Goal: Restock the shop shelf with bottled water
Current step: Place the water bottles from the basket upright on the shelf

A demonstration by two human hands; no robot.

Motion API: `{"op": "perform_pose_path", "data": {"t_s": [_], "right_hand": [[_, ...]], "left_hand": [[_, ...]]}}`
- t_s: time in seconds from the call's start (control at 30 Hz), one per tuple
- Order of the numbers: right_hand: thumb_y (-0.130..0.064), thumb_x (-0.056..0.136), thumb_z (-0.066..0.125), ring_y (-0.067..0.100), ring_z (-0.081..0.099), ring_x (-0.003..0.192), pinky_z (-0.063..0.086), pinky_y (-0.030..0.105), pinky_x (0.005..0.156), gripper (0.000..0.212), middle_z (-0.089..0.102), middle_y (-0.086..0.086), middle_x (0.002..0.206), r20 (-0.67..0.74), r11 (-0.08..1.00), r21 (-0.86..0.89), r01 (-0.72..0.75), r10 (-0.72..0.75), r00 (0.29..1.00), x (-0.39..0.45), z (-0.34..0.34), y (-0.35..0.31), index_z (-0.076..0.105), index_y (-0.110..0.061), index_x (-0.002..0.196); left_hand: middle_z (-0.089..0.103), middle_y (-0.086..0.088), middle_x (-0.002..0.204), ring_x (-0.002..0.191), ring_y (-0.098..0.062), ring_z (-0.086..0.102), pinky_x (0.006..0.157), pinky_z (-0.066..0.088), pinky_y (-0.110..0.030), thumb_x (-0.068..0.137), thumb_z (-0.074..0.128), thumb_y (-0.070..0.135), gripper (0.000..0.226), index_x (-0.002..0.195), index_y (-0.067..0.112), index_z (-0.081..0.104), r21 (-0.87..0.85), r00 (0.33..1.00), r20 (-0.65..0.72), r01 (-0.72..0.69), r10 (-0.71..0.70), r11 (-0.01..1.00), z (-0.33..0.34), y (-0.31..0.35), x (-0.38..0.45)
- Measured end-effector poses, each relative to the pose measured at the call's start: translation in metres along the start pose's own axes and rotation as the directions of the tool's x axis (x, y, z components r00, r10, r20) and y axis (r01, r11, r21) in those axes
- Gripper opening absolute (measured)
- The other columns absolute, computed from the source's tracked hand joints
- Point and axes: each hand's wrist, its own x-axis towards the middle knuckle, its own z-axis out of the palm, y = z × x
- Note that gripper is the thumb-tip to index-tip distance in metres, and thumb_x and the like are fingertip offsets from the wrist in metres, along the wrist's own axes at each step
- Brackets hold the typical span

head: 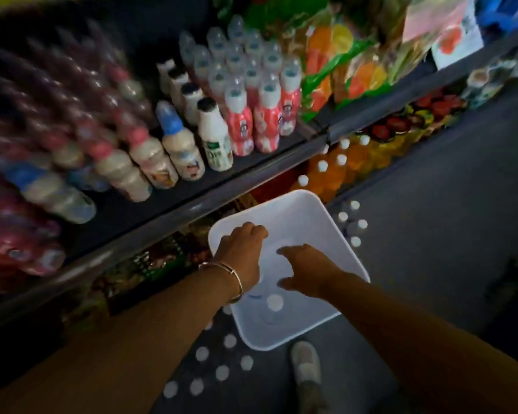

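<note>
A white plastic bin (311, 210) stands on the floor below the shelf. A water bottle's white cap (275, 302) shows inside it near the front. My left hand (243, 249), with a bracelet on the wrist, reaches into the bin's left side with its fingers curled downward; what they close on is hidden. My right hand (307, 268) hovers over the bin's middle, thumb and fingers spread apart and holding nothing. More white-capped water bottles stand on the floor to the right of the bin (353, 224) and in front of it (222, 372).
The upper shelf edge (192, 209) runs diagonally above the bin and carries milk drinks (214, 135) and pink bottles (265, 118). Orange soda bottles (329, 174) fill the lower shelf. My shoe (305, 366) is just in front of the bin. Grey floor lies to the right.
</note>
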Motion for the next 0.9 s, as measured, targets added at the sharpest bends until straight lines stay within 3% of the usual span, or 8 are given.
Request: {"op": "perform_pose_path", "data": {"t_s": [0.13,0.27,0.37,0.5,0.63,0.8,0.9], "right_hand": [[-0.042,0.078,0.072,0.024,0.033,0.137,0.026,0.033,0.11,0.089,0.033,0.006,0.151,0.148,0.992,0.118,-0.046,0.029,0.989,0.046,0.048,0.003,0.024,-0.015,0.147],[-0.038,0.069,0.08,0.023,0.044,0.127,0.037,0.032,0.099,0.092,0.044,0.005,0.142,0.226,0.978,0.199,-0.068,0.022,0.974,0.083,0.076,0.003,0.03,-0.019,0.144],[-0.033,0.064,0.084,0.023,0.053,0.115,0.043,0.033,0.091,0.083,0.054,0.005,0.131,0.223,0.98,0.194,-0.036,-0.008,0.975,0.098,0.086,0.003,0.041,-0.024,0.135],[-0.033,0.061,0.083,0.021,0.057,0.107,0.047,0.031,0.087,0.073,0.059,0.003,0.121,0.163,0.985,0.174,0.0,-0.028,0.986,0.094,0.081,0.004,0.051,-0.023,0.125],[-0.03,0.063,0.083,0.018,0.056,0.105,0.045,0.029,0.087,0.06,0.061,0.0,0.116,0.117,0.962,0.273,0.023,-0.057,0.991,0.071,0.038,0.002,0.055,-0.022,0.116],[-0.025,0.072,0.079,0.011,0.049,0.11,0.039,0.026,0.094,0.058,0.055,-0.005,0.121,0.03,0.934,0.318,0.161,-0.179,0.983,0.013,-0.062,-0.021,0.049,-0.026,0.122],[-0.028,0.073,0.078,0.014,0.057,0.093,0.049,0.025,0.08,0.05,0.06,-0.002,0.107,0.013,0.942,0.293,0.166,-0.177,0.984,-0.029,-0.136,-0.042,0.054,-0.021,0.116]], "left_hand": [[0.034,-0.008,0.139,0.129,-0.025,0.036,0.109,0.034,-0.036,0.087,0.058,0.012,0.052,0.134,0.015,0.037,0.144,0.993,0.094,0.059,-0.073,0.988,0.034,-0.025,0.029],[0.036,-0.013,0.133,0.122,-0.029,0.041,0.102,0.038,-0.036,0.089,0.052,0.01,0.039,0.128,0.009,0.045,0.355,0.987,0.14,0.024,-0.078,0.935,0.051,-0.037,0.049],[0.039,-0.014,0.13,0.12,-0.03,0.043,0.1,0.04,-0.037,0.088,0.052,0.007,0.038,0.126,0.007,0.048,0.428,0.987,0.155,-0.029,-0.042,0.903,0.06,-0.039,0.056],[0.04,-0.014,0.13,0.12,-0.03,0.044,0.099,0.039,-0.038,0.087,0.052,0.005,0.037,0.124,0.007,0.05,0.393,0.985,0.169,-0.04,-0.029,0.919,0.058,-0.04,0.055],[0.039,-0.011,0.135,0.124,-0.028,0.043,0.106,0.038,-0.037,0.089,0.054,0.012,0.042,0.13,0.012,0.045,0.325,0.988,0.149,-0.001,-0.05,0.946,0.033,-0.039,0.048],[0.043,-0.011,0.138,0.126,-0.029,0.045,0.106,0.039,-0.038,0.089,0.053,0.014,0.044,0.133,0.012,0.045,0.239,0.989,0.123,0.05,-0.081,0.97,-0.04,-0.018,0.024],[0.052,-0.009,0.131,0.119,-0.031,0.051,0.097,0.044,-0.033,0.088,0.052,0.01,0.038,0.126,0.013,0.051,0.155,0.992,0.116,0.025,-0.044,0.988,-0.104,0.002,0.002]]}}
